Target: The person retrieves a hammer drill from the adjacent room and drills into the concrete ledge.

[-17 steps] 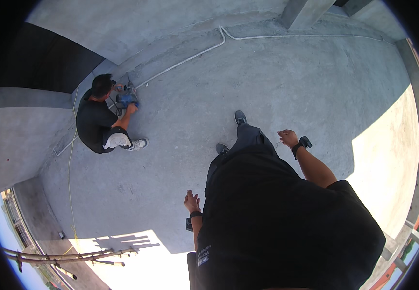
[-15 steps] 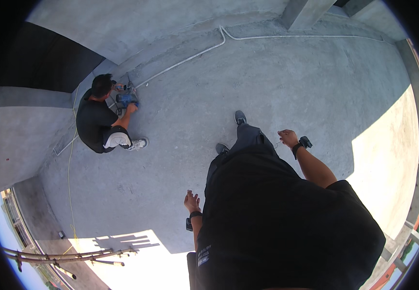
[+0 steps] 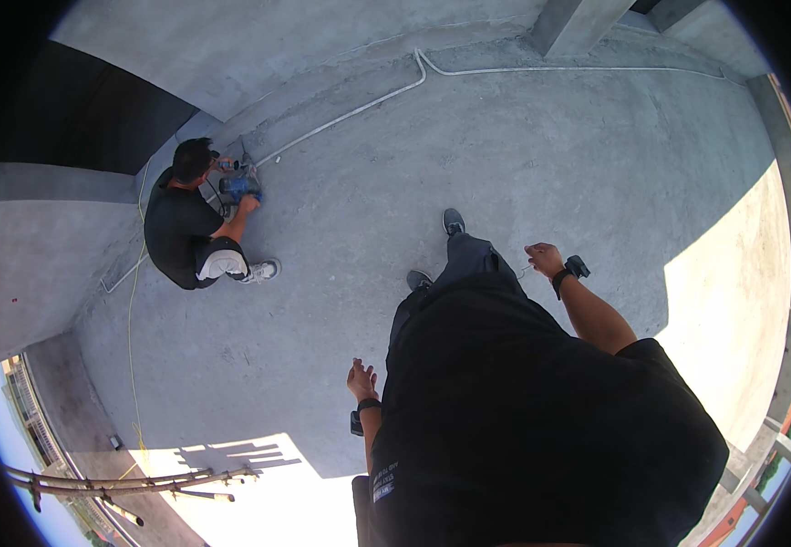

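My left hand (image 3: 361, 379) hangs beside my left hip, away from everything else. Its fingers are loosely bent and apart, and nothing shows in them. Out in front of my right hip, my right hand (image 3: 543, 259) has its fingers curled together. A thin pale strand (image 3: 525, 271) shows just below those fingers; what it is, I cannot make out. Each wrist wears a black strap with a small dark device, the right device (image 3: 578, 266) standing out on the far side of the wrist. Neither hand touches the floor or a tool.
At left a co-worker (image 3: 181, 219) squats, both hands on a blue power tool (image 3: 238, 186) near the wall base. A white pipe (image 3: 350, 114) runs along the floor edge. A yellow cord (image 3: 132, 337) trails toward bamboo poles (image 3: 113, 483) at lower left. Concrete floor (image 3: 541, 155) surrounds my feet.
Almost everything is as before. The co-worker and the blue tool stay in the same spot, with only slight shifts, and my two hands keep their places.
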Action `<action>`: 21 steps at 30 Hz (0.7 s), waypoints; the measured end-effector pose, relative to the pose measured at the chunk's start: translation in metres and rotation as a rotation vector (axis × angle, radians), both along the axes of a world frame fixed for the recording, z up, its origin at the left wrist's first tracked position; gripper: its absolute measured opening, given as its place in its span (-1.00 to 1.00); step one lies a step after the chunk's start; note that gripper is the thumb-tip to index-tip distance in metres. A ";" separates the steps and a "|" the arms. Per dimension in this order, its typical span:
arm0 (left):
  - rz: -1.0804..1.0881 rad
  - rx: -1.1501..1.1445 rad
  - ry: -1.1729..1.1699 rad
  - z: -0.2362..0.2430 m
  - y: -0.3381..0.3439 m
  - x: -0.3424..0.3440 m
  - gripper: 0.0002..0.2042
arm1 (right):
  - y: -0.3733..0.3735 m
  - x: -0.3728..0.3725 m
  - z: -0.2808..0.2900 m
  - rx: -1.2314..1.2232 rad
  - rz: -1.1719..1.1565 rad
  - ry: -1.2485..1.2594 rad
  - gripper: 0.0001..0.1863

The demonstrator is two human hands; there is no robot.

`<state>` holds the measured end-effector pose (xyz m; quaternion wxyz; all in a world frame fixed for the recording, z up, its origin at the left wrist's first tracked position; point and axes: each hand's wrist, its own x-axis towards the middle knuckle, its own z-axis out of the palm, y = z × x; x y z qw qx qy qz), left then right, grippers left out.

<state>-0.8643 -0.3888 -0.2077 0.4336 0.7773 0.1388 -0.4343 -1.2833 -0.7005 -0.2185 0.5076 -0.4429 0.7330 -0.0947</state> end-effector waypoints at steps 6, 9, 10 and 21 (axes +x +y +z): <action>-0.006 -0.005 -0.002 -0.001 0.000 0.002 -0.63 | -0.001 -0.002 -0.003 -0.017 0.012 0.016 -0.69; -0.001 -0.007 0.000 -0.001 -0.001 0.003 -0.62 | -0.001 -0.002 -0.001 -0.014 0.017 0.023 -0.69; 0.018 -0.017 0.020 0.000 -0.002 0.003 -0.62 | -0.003 -0.002 0.000 0.013 -0.011 0.058 -0.69; 0.058 0.061 0.000 -0.002 -0.001 0.009 -0.59 | 0.000 0.013 0.014 0.081 -0.026 -0.070 -0.70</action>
